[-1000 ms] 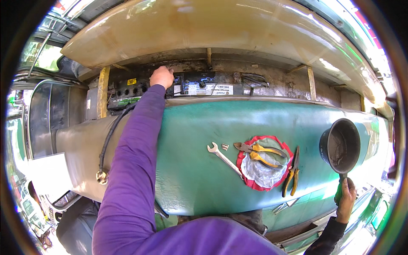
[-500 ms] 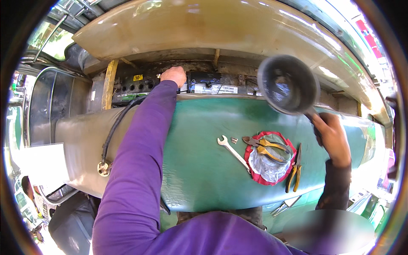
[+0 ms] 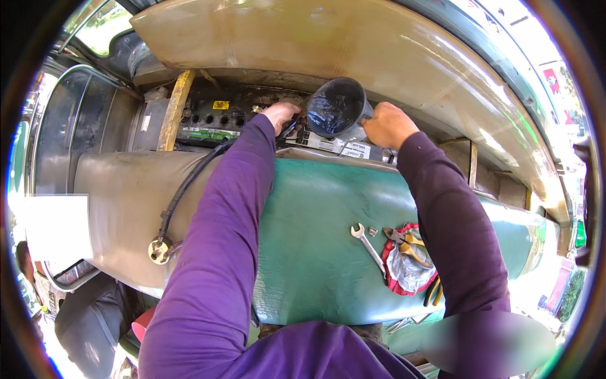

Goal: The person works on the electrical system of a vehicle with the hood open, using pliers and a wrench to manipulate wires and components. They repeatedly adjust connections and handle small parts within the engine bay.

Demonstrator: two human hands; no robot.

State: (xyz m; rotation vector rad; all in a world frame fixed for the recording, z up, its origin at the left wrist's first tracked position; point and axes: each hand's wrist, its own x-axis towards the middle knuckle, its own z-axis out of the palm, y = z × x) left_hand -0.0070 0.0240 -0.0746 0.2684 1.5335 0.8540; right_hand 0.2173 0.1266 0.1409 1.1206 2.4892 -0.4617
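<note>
My right hand (image 3: pixel 383 126) grips the handle of a dark pot (image 3: pixel 334 106), tilted over the battery compartment with some shiny liquid visible inside. Beside the pot, my left hand (image 3: pixel 283 117) has its fingers bent down at the gap between the left battery (image 3: pixel 205 132) and the right battery (image 3: pixel 328 144); what they hold is too hidden to name. A black cable (image 3: pixel 191 186) runs from the batteries over the padded seat to a brass-coloured fitting (image 3: pixel 158 251). On the green padding (image 3: pixel 315 240) lie a wrench (image 3: pixel 368 246), small metal pieces (image 3: pixel 373 231) and yellow-handled pliers (image 3: pixel 410 249) on a red-edged cloth (image 3: pixel 398 278).
A tan raised panel (image 3: pixel 315 38) curves over the compartment, between yellow metal posts (image 3: pixel 175 110). Metal railing (image 3: pixel 57 107) and a white board (image 3: pixel 57 227) are at the left, above a grey seat (image 3: pixel 91 322). My right forearm partly covers the second pliers (image 3: pixel 432 290).
My right hand has lifted the pot from the right of the padding up and leftward over the batteries, beside my left hand. My left hand has shifted slightly right in the picture.
</note>
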